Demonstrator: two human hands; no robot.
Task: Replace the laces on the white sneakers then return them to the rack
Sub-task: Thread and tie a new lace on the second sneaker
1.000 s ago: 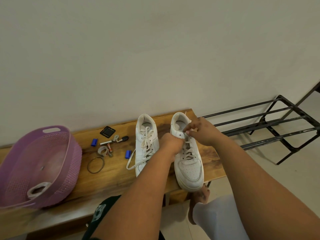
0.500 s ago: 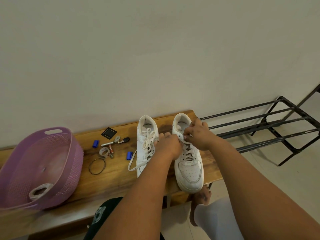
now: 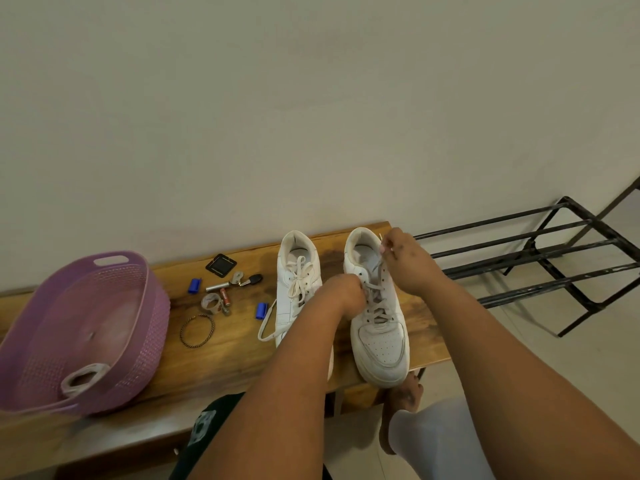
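Observation:
Two white sneakers stand side by side on a wooden bench point(image 3: 225, 355), toes toward me. The left sneaker point(image 3: 294, 289) is laced, with a loose lace end trailing onto the bench. My left hand point(image 3: 343, 292) grips the right sneaker point(image 3: 379, 337) at its inner eyelet edge. My right hand point(image 3: 403, 261) pinches a white lace end point(image 3: 381, 242) and holds it up over the right sneaker's collar. A black metal shoe rack point(image 3: 540, 258) stands on the floor to the right of the bench.
A purple plastic basket point(image 3: 145, 327) sits at the bench's left end with a coiled white lace point(image 3: 83, 375) inside. Small items lie between basket and shoes: two blue caps, batteries, keys, a black square, a bangle point(image 3: 197, 330). My foot and white-clad leg are below.
My right hand has risen toward the sneaker's collar, drawing the lace end up and out. My left hand stays on the sneaker's inner eyelet edge.

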